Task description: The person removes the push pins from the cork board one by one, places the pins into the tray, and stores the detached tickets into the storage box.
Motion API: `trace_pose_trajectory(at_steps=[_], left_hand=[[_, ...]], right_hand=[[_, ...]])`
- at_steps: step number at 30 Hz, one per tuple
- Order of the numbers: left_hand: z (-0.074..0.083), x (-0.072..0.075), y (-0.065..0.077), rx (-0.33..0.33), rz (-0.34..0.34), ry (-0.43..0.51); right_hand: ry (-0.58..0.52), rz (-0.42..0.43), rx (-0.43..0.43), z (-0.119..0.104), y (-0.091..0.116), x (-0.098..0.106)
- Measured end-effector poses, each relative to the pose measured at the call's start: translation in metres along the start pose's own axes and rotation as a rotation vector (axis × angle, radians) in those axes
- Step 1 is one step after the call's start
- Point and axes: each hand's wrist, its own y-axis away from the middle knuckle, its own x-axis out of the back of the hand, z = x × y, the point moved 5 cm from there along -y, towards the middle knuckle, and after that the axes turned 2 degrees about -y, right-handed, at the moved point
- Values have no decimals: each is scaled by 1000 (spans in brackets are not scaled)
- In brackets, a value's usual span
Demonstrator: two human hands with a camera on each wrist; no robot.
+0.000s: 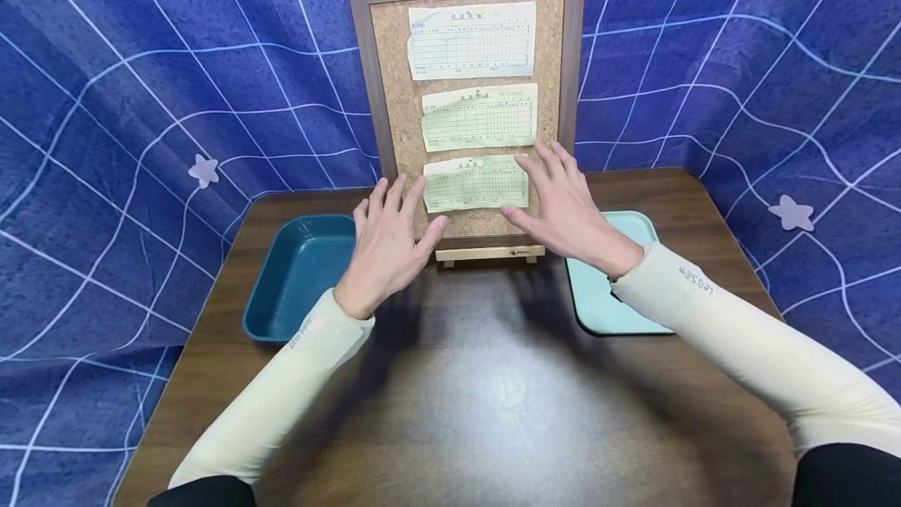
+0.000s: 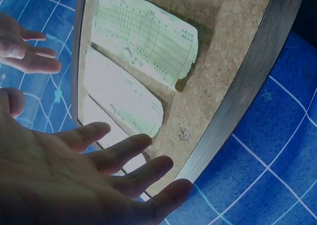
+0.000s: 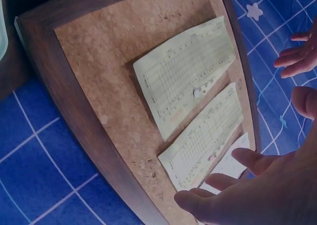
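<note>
A wood-framed cork board [image 1: 552,61] stands upright with three printed paper slips fixed to it, one above another. The top slip [image 1: 472,44] looks white; the middle slip [image 1: 480,120] and the bottom slip [image 1: 475,186] are pale green. A white round pin [image 3: 196,92] sits on the bottom slip, and a reddish pin [image 3: 212,157] shows on the middle one. My left hand [image 1: 390,245] hovers before the board's lower left with fingers spread, holding nothing. Opposite it, my right hand [image 1: 566,206] is likewise spread and bare, by the lower right side.
Under the board is a small light-wood stand [image 1: 489,254] on the brown table [image 1: 493,413]. To the left lies a dark teal tray [image 1: 292,280], to the right a pale mint tray [image 1: 598,303], partly covered by my right arm. A blue gridded cloth [image 1: 176,77] hangs behind.
</note>
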Motion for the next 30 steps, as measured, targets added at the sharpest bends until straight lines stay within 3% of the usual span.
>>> trace_pose_trajectory(at_steps=[12, 30], left_hand=[[3, 9, -8, -8, 26, -9], [8, 25, -20, -20, 97, 60]], right_hand=[[15, 20, 14, -8, -11, 10], [52, 106, 67, -18, -25, 30]])
